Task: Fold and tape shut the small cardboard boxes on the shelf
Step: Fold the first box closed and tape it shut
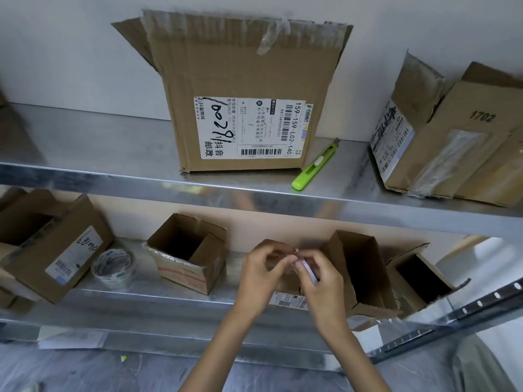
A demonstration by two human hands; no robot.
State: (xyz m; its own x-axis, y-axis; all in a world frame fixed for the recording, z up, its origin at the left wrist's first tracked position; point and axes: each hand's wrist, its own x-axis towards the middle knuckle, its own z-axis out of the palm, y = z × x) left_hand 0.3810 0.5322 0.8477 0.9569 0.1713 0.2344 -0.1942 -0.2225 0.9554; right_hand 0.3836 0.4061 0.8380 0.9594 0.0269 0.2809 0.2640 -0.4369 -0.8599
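My left hand (pixel 261 275) and my right hand (pixel 321 287) meet over a small cardboard box (pixel 287 299) on the lower shelf. The box is mostly hidden; only its labelled front shows. Both hands pinch what looks like a strip of clear tape (pixel 295 254) just above the box top. A white piece (pixel 309 271) sticks out between my right fingers. Three other small boxes stand open on that shelf: one to the left (pixel 185 253), one right beside my right hand (pixel 360 267), and one further right (pixel 421 277). A tape roll (pixel 113 267) lies at the left.
A labelled box (pixel 51 244) sits open at the far left of the lower shelf. On the upper metal shelf (pixel 113 176) stand a large open carton (pixel 243 108), a green box cutter (pixel 315 165) and a taped box (pixel 447 142). The upper shelf's edge overhangs my hands.
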